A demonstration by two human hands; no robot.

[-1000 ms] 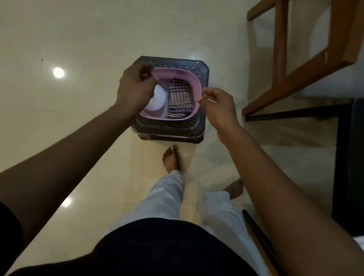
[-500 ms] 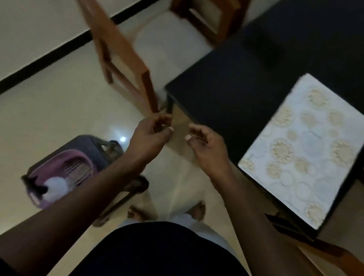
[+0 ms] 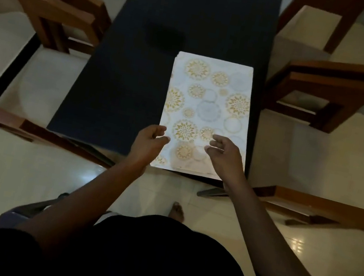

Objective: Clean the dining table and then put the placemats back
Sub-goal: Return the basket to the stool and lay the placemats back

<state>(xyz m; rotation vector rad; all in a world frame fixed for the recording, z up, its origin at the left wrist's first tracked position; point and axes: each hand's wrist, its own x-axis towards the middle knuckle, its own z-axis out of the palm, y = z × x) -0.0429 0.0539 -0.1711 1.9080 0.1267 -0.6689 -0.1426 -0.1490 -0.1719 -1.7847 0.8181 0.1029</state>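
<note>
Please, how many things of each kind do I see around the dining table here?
Dark table: 1
Placemat stack: 1
Wooden chairs, first at: 6
Hands, left and right: 2
Total: 10

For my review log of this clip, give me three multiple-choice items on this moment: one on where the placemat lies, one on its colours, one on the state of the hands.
1. The placemat lies on the table's:
A near right part
B far left corner
C centre

2. Its pattern is:
A red stripes
B gold and grey circles on white
C plain blue

3. The left hand and right hand are:
A gripping a cloth
B open, above the placemat's near end
C resting on a chair

Answers: 1 A, it reaches the near edge on the right; 2 B, round medallions show; 3 B, fingers curled, nothing held.
</note>
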